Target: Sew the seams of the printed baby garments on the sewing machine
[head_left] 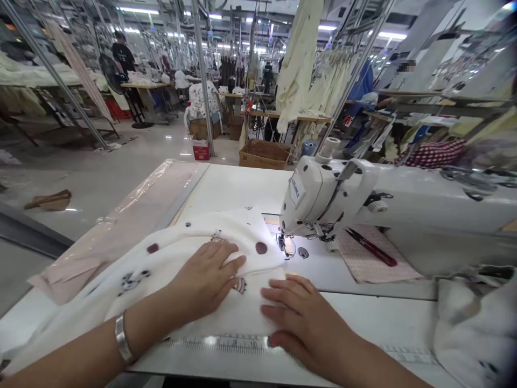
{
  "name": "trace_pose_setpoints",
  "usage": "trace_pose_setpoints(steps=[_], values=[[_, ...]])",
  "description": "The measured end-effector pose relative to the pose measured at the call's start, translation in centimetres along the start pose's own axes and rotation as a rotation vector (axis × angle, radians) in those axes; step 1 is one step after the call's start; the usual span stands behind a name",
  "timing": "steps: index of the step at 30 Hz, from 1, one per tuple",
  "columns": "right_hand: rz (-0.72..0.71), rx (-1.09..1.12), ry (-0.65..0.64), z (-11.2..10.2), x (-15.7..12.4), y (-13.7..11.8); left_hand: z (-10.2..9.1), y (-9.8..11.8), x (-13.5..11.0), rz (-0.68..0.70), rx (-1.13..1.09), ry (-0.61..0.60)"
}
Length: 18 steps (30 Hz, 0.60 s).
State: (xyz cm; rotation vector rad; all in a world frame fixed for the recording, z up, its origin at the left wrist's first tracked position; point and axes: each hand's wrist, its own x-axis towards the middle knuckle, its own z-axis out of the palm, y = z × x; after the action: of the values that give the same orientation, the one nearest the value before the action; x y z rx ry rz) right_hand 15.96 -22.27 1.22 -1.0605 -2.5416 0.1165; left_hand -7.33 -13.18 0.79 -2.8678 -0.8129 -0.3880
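Observation:
White printed fabric [169, 269] with small dark motifs spreads over the left of the sewing table, its right edge close to the needle area of a white sewing machine [319, 199]. My left hand [210, 277] lies flat on the fabric, fingers stretched toward the machine. Near the fabric's right edge, my right hand [299, 312] rests with its fingers apart, the fingertips on the cloth and the thumb by the table's front. The machine's lamp lights the presser foot [283, 242], which stands just beyond the fabric's edge.
Dark red thread snips [371, 248] lie on a pink cloth [375, 256] right of the needle. A measuring scale [226, 344] runs along the front edge. Pink fabric under plastic [133, 205] covers the table's left side. White cloth [472, 323] bunches at the right. A cardboard box [264, 156] stands behind.

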Motion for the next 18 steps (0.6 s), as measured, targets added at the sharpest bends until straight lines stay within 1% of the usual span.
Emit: trace_pose_setpoints(steps=[2, 3, 5, 6, 8, 9, 10, 11, 12, 14, 16, 18], values=[[0.056, 0.030, 0.032, 0.2, -0.1, 0.7, -0.6, 0.5, 1.0, -0.031, 0.018, -0.001], [0.082, 0.014, 0.037, 0.2, 0.1, 1.1, -0.9, 0.7, 1.5, -0.042, 0.019, -0.026], [0.141, -0.077, 0.002, 0.4, 0.7, 1.9, -1.1, 1.0, 2.4, -0.060, -0.002, -0.056], [0.177, -0.129, -0.034, 0.3, 1.1, 2.2, -1.1, 1.1, 2.7, -0.063, -0.013, -0.039], [0.263, -0.203, -0.119, 0.0, 1.7, 2.8, -0.6, 1.2, 2.8, -0.030, -0.013, 0.058], [0.303, -0.219, -0.158, -0.3, 1.7, 3.0, -0.3, 1.2, 2.6, 0.010, -0.010, 0.103], [0.334, -0.217, -0.192, -0.7, 1.6, 3.1, 0.1, 1.3, 2.3, 0.055, -0.012, 0.120], [0.352, -0.202, -0.221, -1.0, 1.3, 3.3, 0.4, 1.3, 1.9, 0.093, -0.023, 0.104], [0.359, -0.176, -0.243, -1.3, 0.9, 3.4, 0.6, 1.4, 1.4, 0.120, -0.043, 0.058], [0.355, -0.100, -0.253, -1.8, -0.2, 3.9, 0.4, 1.6, 0.8, 0.124, -0.081, -0.069], [0.366, -0.025, -0.198, -1.8, -1.1, 4.5, -0.2, 2.0, 0.9, 0.075, -0.088, -0.173], [0.429, 0.026, -0.105, -1.6, -1.6, 5.3, -0.9, 2.6, 1.8, 0.032, -0.078, -0.240]])
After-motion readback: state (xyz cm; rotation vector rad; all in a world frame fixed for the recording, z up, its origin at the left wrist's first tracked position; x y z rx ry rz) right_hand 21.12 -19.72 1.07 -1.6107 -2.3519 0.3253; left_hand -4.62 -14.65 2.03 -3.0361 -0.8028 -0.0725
